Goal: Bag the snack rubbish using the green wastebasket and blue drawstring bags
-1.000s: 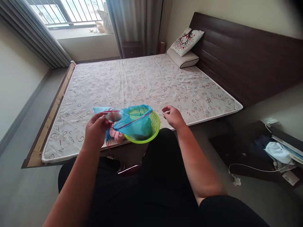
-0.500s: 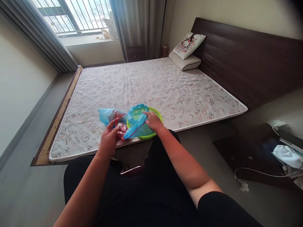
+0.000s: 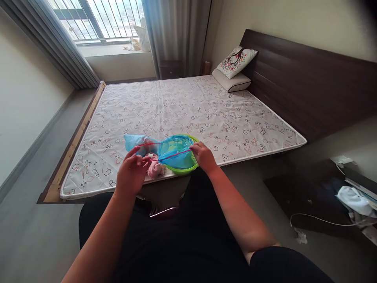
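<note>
A blue plastic drawstring bag [image 3: 179, 159] lies spread in a green plastic basket [image 3: 182, 172] at the mattress's near edge. My left hand [image 3: 131, 169], left of the basket, has its fingers hooked round the bag's red drawstring [image 3: 151, 144], which is pulled out in a loop. My right hand [image 3: 203, 155] pinches the bag's rim at the right, where the red string runs along it. Under my left fingers sits a pink cloth bundle [image 3: 156, 168]. Just behind it rests a second blue bag [image 3: 138, 144] with something pinkish inside.
The letter-printed mattress [image 3: 176, 106] stretches ahead. A tree-print cushion [image 3: 237, 62] leans on a pillow [image 3: 232, 80] by the dark headboard [image 3: 294, 74]. At right, a dark cabinet holds a white cloth [image 3: 355, 198] and a cable [image 3: 321, 218].
My right hand has moved right and my left hand slightly left. The bag's mouth is stretched wider, and the red drawstring is drawn out further. The view has shifted slightly.
</note>
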`<state>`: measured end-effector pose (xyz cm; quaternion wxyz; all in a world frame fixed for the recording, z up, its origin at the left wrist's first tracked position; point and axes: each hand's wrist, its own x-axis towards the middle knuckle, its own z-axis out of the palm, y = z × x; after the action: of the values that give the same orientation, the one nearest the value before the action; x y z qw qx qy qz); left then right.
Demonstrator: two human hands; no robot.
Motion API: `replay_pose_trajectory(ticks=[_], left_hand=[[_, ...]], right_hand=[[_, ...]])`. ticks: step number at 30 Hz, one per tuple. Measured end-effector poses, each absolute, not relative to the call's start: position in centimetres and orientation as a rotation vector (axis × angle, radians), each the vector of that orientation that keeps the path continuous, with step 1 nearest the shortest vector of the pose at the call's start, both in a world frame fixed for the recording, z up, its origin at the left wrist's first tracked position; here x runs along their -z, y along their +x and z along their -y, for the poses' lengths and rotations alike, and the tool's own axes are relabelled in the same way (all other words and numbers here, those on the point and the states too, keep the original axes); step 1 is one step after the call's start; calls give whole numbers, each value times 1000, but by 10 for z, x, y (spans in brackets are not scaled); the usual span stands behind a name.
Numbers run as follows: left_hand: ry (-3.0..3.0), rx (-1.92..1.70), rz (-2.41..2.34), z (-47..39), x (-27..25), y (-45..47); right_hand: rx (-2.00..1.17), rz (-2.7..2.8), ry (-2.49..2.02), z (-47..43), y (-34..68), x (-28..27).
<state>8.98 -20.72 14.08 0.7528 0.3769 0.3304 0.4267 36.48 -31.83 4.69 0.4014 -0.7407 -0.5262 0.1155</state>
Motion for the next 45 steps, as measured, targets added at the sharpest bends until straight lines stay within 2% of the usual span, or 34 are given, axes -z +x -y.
replay_pose_trajectory(ticks=[9,14,19,25,29,34,37,42,45], left_hand=[[729,-1021,-749,189,-150,82],[847,-1126,-923,166,-151,76],[812,-1216,-961,156,-147,68],[824,-1128,-936,173,-147,74],[844,-1068,-938,178,-148,73],[865,-1049,-966,178,-148,66],[873,-1056,-966,177,-146,63],[804,-1151,-994,170,-132,60],[733,-1292,-991,162,-119,60]], right_hand=[[-257,1003,-1643,352,394,-85],[-262,1345,-1762,363,417,-111],[-439,1614,-1958,372,414,-127],[-415,1648,-1859,359,350,-120],[-487,2031,-1830,354,310,-104],[-373,2324,-1812,360,288,-73],[-277,2262,-1911,367,288,-64],[-465,1980,-1929,379,299,-84],[-455,1829,-1875,383,308,-101]])
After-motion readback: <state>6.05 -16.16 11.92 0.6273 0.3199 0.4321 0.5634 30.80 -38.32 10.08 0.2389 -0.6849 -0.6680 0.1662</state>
